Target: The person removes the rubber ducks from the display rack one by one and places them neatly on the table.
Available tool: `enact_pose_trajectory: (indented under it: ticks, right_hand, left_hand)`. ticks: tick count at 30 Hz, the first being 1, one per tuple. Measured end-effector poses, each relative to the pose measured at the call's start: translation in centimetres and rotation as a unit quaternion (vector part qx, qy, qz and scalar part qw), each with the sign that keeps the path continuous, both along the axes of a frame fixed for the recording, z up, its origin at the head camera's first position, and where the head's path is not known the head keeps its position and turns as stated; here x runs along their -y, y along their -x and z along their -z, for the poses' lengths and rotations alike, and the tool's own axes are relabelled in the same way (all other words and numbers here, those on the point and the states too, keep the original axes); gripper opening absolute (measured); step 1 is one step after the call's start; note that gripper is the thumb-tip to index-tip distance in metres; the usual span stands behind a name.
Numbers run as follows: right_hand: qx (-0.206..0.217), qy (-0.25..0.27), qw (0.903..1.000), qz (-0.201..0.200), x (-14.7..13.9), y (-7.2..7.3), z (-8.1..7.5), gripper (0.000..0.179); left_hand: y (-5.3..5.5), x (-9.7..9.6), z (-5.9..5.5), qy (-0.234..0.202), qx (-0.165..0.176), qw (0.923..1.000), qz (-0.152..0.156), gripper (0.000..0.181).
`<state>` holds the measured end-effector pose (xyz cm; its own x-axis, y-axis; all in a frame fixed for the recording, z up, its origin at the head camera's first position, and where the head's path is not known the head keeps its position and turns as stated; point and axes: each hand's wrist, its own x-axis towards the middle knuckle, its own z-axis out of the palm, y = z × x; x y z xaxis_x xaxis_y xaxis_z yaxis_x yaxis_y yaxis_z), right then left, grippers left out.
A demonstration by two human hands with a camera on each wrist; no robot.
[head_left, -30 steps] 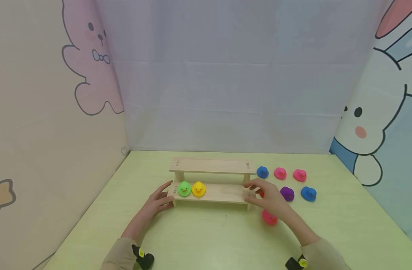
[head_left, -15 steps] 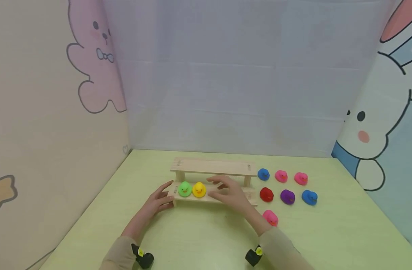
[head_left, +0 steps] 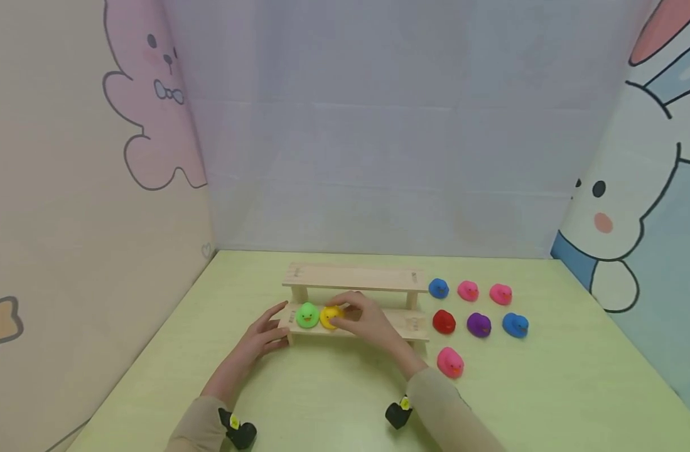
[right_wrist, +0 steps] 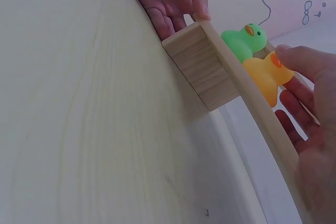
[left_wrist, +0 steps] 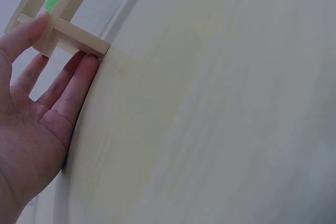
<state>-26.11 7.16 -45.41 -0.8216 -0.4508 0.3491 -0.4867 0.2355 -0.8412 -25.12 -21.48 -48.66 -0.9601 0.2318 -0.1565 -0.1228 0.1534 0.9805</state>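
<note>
A two-tier wooden shelf (head_left: 398,322) stands on the table, with a green rubber duck (head_left: 307,316) and a yellow rubber duck (head_left: 328,317) side by side at the left of its lower step. My right hand (head_left: 365,320) pinches the yellow duck, thumb in front and fingers behind; the right wrist view shows the thumb by the orange beak. At the shelf's left end, my left hand (head_left: 261,336) holds the lower step. In the left wrist view its thumb lies at the board's edge and its fingers (left_wrist: 79,85) reach to the leg.
Several loose ducks lie right of the shelf: blue (head_left: 438,288), pink (head_left: 468,290), red (head_left: 444,322), purple (head_left: 479,325), another blue duck (head_left: 516,325) and a front pink duck (head_left: 450,362). A pale curtain (head_left: 390,138) hangs behind the table.
My right hand has moved left along the lower step from the shelf's right end and taken hold of the yellow duck. My left hand has stayed at the left end.
</note>
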Motion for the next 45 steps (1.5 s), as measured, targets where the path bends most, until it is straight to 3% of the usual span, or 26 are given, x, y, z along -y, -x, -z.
enact_pose_trajectory:
  ticks: [11, 39, 45]
  right_hand:
    - [-0.019, -0.038, 0.9990, 0.017, 0.14, 0.52, 0.03, 0.037]
    - [0.013, -0.027, 0.9986, 0.044, 0.29, 0.26, -0.09, 0.037]
    - [0.010, -0.028, 0.9986, 0.044, 0.21, 0.41, 0.07, 0.036]
  left_hand:
    - [0.19, -0.01, -0.14, -0.006, 0.009, 0.9999, -0.006, 0.072]
    - [0.07, 0.15, 0.14, -0.001, -0.009, 0.9999, 0.012, 0.073]
    - [0.05, 0.05, 0.06, -0.003, -0.006, 1.0000, 0.004, 0.072]
